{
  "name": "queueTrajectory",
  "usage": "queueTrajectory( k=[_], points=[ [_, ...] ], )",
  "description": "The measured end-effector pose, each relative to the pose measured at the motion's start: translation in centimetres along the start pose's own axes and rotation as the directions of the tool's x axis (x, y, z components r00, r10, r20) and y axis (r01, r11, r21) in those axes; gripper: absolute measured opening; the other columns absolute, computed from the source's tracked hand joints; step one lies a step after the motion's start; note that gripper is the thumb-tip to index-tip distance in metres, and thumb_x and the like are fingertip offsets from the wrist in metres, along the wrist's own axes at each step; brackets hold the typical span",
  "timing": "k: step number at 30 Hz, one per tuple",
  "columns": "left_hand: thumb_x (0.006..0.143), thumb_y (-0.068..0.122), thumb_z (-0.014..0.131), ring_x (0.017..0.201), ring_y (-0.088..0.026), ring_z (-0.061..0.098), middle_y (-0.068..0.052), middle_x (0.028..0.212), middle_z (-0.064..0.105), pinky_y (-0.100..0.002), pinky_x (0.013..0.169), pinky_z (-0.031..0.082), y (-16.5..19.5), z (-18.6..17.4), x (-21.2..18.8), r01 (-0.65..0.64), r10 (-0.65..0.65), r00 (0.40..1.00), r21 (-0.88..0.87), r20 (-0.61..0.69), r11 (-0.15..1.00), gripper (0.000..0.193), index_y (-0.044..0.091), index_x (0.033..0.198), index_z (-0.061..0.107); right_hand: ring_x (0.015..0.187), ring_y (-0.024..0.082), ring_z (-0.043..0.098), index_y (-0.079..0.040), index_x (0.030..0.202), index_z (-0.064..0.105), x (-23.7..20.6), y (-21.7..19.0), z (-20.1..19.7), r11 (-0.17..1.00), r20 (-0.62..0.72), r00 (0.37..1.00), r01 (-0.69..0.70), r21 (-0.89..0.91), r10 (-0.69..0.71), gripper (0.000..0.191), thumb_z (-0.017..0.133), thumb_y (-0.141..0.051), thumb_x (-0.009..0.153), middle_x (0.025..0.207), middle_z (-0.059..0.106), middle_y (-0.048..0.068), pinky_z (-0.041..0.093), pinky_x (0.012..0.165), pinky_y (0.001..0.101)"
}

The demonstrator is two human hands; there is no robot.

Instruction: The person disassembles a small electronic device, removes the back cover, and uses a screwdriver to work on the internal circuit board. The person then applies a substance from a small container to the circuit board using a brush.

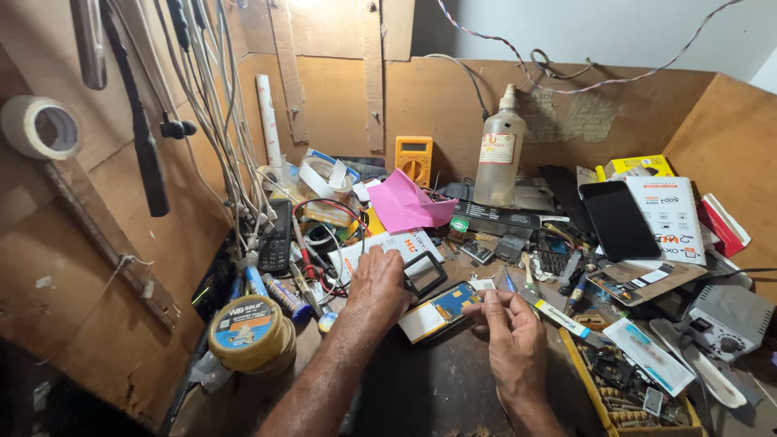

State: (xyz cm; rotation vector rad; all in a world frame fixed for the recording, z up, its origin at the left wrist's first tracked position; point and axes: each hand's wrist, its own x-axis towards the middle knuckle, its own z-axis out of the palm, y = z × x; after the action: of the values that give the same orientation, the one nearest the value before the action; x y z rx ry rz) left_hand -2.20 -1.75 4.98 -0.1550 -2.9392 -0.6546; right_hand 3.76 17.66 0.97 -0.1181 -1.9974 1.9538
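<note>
My left hand [377, 285] rests palm down at the middle of a cluttered workbench, its fingers against a small black-framed square part [423, 273]. Just right of it lies an opened phone module [441, 311] with a blue and yellow inside and a white end, flat on the dark bench surface. My right hand [511, 338] sits at the module's right end, fingers curled and pinched together close to it. Whether those fingers hold a small piece I cannot tell.
A clear plastic bottle [497, 154] and a yellow multimeter [413, 158] stand at the back. A pink sheet [403, 205], a dark phone [617, 219], a round solder tin [249, 331], a tape roll [38, 127], hanging cables [217, 105] and a parts tray [630, 385] crowd the bench.
</note>
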Motion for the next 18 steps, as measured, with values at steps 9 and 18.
queueTrajectory(
  k=[9, 18],
  points=[
    [0.072, 0.034, 0.094, 0.123, -0.035, 0.051, -0.015, 0.124, 0.053, -0.049, 0.101, 0.048, 1.4, -1.9, -0.7, 0.154, -0.156, 0.98, 0.026, 0.121, 0.988, 0.065, 0.005, 0.122, 0.063, 0.073, 0.012, 0.07, -0.002, 0.105, 0.07, 0.0, -0.2, 0.0, 1.0, 0.019, 1.0, -0.007, -0.026, 0.007, 0.03, 0.056, -0.028, 0.102, 0.084, 0.079, 0.008, 0.057, 0.071, 0.0277],
    [0.068, 0.036, 0.098, 0.121, -0.037, 0.06, -0.02, 0.123, 0.064, -0.045, 0.1, 0.053, 1.5, -2.4, -0.2, 0.217, -0.217, 0.968, 0.014, 0.127, 0.976, 0.077, 0.0, 0.124, 0.059, 0.075, 0.011, 0.07, -0.002, 0.105, 0.07, 0.1, -0.1, 0.0, 1.0, 0.024, 1.0, 0.011, -0.012, -0.01, 0.03, 0.056, -0.028, 0.102, 0.085, 0.079, 0.008, 0.055, 0.071, 0.0275]
  ],
)
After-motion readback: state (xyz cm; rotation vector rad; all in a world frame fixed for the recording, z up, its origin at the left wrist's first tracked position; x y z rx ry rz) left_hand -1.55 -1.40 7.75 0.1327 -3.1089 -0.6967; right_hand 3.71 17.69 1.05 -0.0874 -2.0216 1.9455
